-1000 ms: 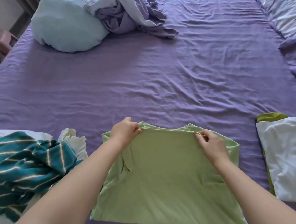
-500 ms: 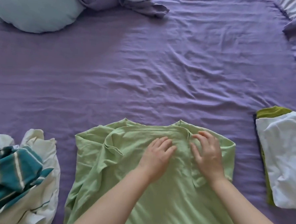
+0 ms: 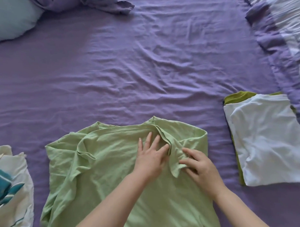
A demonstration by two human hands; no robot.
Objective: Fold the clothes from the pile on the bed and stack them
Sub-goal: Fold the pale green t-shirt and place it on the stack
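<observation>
No readable writing seen. Green shirt [image 3: 99,171] spread on wrinkled purple bed [image 3: 130,70]. Left hand [image 3: 150,158] laid flat on it, fingers straight; fabric fold pinched by right hand [image 3: 199,166]. Folded stack [image 3: 264,139] at right, pile [image 3: 9,185] at left.

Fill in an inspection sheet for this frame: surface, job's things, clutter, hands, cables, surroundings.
Surface: purple bed sheet, wrinkled.
Job's things: light green shirt spread out, part folded; folded stack with a white garment on top at right; unfolded pile at left.
Clutter: nothing seen.
Hands: left hand flat on the shirt; right hand pinches a fold of it.
Cables: nothing seen.
Surroundings: pale blue pillow, crumpled bedding.
</observation>
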